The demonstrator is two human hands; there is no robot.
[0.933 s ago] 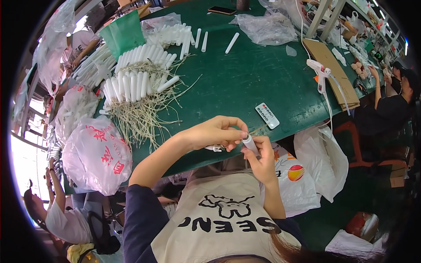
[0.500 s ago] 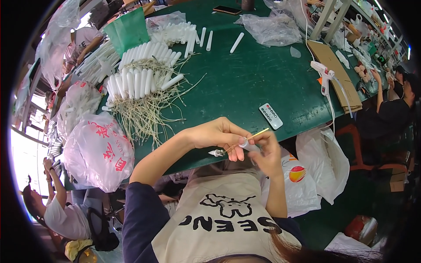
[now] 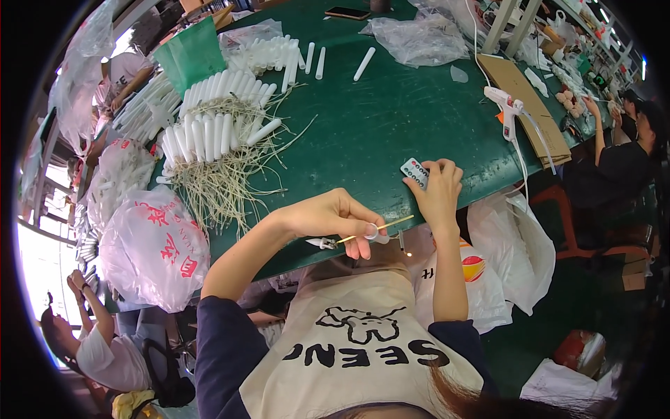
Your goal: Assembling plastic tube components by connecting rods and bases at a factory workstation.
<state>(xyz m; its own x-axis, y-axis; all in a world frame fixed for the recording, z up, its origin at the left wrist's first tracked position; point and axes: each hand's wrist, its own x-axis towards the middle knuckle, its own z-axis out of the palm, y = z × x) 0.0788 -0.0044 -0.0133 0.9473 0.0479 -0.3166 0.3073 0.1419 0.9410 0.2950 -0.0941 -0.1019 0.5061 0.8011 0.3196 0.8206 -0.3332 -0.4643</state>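
Pinched in the fingers of my left hand are a short white translucent tube and a thin yellow stick. A clear flame-shaped tip sticks out on the left side of that hand. On the right, a thin wire hangs with a small lit light at its end. My right hand closes on a small white remote control with dark buttons lying on the table, thumb and fingers at its edges. Part of the remote is hidden under the fingers.
White tubes with trailing pale wires are heaped on the left of the green table. A glue gun rests by cardboard at right. Plastic bags stand at the sides. Co-workers sit at both sides.
My right hand has left the tube and stick and moved up and right to the remote control. My left hand keeps its hold; the small lit light now shows.
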